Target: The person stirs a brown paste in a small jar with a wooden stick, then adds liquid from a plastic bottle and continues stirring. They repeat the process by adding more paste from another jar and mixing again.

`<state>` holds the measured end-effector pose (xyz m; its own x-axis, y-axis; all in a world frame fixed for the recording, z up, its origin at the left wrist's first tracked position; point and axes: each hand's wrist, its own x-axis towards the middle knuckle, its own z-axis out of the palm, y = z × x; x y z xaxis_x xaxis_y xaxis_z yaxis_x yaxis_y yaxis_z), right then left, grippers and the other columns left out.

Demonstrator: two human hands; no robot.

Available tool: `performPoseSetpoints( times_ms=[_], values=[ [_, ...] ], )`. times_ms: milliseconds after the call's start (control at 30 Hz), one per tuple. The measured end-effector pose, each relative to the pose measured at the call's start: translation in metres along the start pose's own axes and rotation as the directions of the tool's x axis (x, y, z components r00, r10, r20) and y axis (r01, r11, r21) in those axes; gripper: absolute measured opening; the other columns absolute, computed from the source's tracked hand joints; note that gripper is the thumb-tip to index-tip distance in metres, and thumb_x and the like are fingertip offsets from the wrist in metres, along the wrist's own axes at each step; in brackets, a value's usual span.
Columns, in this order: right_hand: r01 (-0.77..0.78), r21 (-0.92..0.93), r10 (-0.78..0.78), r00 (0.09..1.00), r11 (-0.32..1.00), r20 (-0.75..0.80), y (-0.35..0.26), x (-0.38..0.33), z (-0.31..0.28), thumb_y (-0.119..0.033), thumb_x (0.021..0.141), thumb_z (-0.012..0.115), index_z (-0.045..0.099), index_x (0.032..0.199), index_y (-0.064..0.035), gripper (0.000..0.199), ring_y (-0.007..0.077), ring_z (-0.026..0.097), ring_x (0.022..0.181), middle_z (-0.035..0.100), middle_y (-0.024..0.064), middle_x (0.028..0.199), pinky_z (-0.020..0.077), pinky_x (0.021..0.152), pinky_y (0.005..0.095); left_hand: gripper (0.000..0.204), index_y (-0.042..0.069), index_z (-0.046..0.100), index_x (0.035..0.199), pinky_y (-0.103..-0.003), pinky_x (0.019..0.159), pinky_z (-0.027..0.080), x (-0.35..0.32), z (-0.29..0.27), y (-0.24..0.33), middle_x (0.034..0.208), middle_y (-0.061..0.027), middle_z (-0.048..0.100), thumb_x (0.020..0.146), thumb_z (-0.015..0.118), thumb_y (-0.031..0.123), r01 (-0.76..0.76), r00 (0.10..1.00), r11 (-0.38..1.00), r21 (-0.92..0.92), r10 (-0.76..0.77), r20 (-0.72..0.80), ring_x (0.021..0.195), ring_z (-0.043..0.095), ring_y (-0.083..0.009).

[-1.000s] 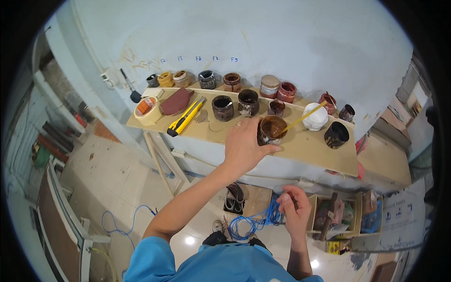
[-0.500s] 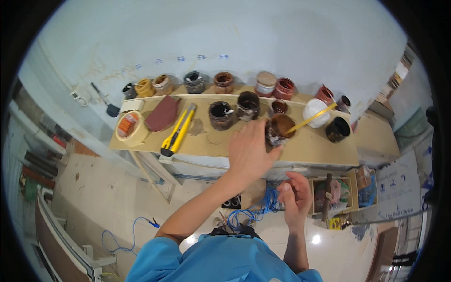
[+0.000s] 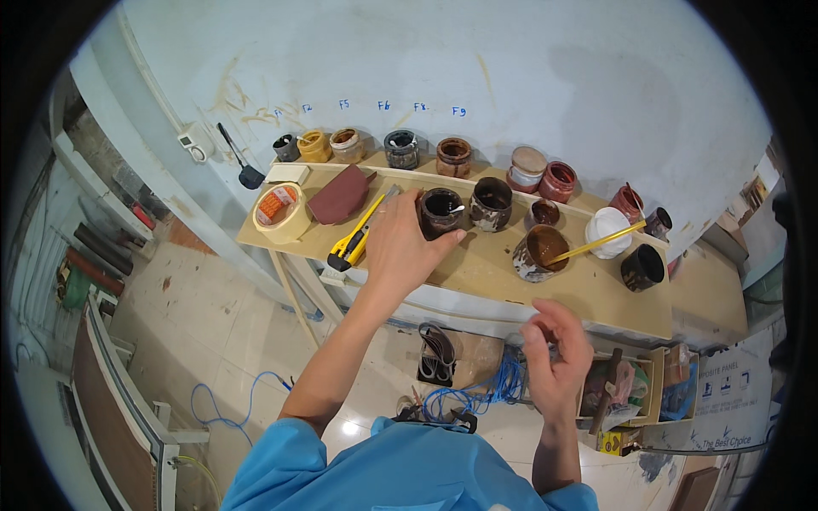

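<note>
left hand has shifted off the brown-stained jar with the yellow stick and now sits further left on the plank shelf, fingers wrapped round a dark jar, thumb on its right side. looks like a grip, jar upright on the shelf. stained jar is left standing alone, its stick leaning right toward the white pot.

right hand hangs below the shelf's front edge, well apart from every jar, fingers loosely curled, nothing in it as far as i can see, though the palm side is partly hidden.

just right of the gripped jar: a second dark jar, then a small dark-red pot. black cup at the right end. left of the hand: yellow utility knife, maroon sanding pad, roll of masking tape. back row against the wall is a line of paint-stained jars, with a lidded jar and a red jar further right.

under the shelf on the floor: blue cable and a low crate of tools.
</note>
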<state>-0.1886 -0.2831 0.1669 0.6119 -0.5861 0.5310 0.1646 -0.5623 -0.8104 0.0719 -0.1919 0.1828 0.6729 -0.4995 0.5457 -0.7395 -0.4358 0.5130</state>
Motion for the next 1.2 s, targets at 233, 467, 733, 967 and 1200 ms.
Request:
performPoseSetpoints(
  times_ms=[233,467,733,967,1200],
  values=[
    [0.203,-0.165,-0.193,0.978,0.965,0.076,-0.034,0.059,0.024,-0.007,0.095,0.08,0.064,0.131,-0.0018,0.039,0.0179,0.065,0.072,0.067,0.0098,0.092,0.0522,0.061,0.0302,0.065,0.004,0.068,0.13,-0.046,0.099,0.052,-0.01,-0.01,0.01,0.117,-0.0136,0.075,0.074,0.096,0.023,-0.107,0.992,0.987,-0.122,0.098,-0.08,0.113,0.066,-0.0362],
    [0.163,-0.291,-0.105,0.973,0.943,0.204,-0.042,0.065,0.027,-0.008,0.093,0.081,0.064,0.124,-0.005,0.036,0.0253,0.067,0.072,0.067,0.0115,0.095,0.0555,0.063,0.037,0.064,0.006,0.067,0.128,-0.044,0.095,0.052,-0.035,-0.029,0.027,0.116,-0.0107,0.075,0.069,0.093,0.011,-0.252,0.967,0.936,-0.246,0.239,-0.084,0.109,0.065,-0.0334],
    [0.197,-0.322,-0.154,0.976,0.926,0.152,-0.04,0.049,0.009,-0.003,0.094,0.077,0.068,0.115,-0.0038,0.023,0.0312,0.069,0.075,0.067,0.0133,0.095,0.0554,0.065,0.0394,0.065,0.006,0.068,0.127,-0.044,0.095,0.05,-0.044,-0.023,0.044,0.117,-0.0104,0.074,0.066,0.09,0.005,-0.357,0.932,0.878,-0.32,0.359,-0.052,0.108,0.065,-0.0338],
    [0.338,-0.404,-0.291,0.941,0.85,0.174,-0.036,0.042,-0.007,0.0,0.094,0.074,0.068,0.118,-0.0031,0.025,0.034,0.07,0.08,0.067,0.0134,0.099,0.0564,0.068,0.0433,0.068,0.006,0.068,0.127,-0.044,0.095,0.049,-0.048,-0.013,0.057,0.118,-0.0116,0.074,0.064,0.091,0.003,-0.38,0.917,0.829,-0.41,0.396,-0.048,0.108,0.064,-0.0346],
    [0.445,-0.546,-0.365,0.895,0.71,0.254,-0.047,0.043,-0.03,0.002,0.089,0.072,0.067,0.119,-0.001,0.03,0.0331,0.071,0.083,0.067,0.0124,0.104,0.0587,0.069,0.0425,0.07,0.006,0.069,0.127,-0.045,0.093,0.05,-0.051,-0.013,0.063,0.118,-0.0135,0.073,0.061,0.091,0.001,-0.434,0.89,0.796,-0.422,0.451,-0.065,0.108,0.063,-0.0362]
  ],
)
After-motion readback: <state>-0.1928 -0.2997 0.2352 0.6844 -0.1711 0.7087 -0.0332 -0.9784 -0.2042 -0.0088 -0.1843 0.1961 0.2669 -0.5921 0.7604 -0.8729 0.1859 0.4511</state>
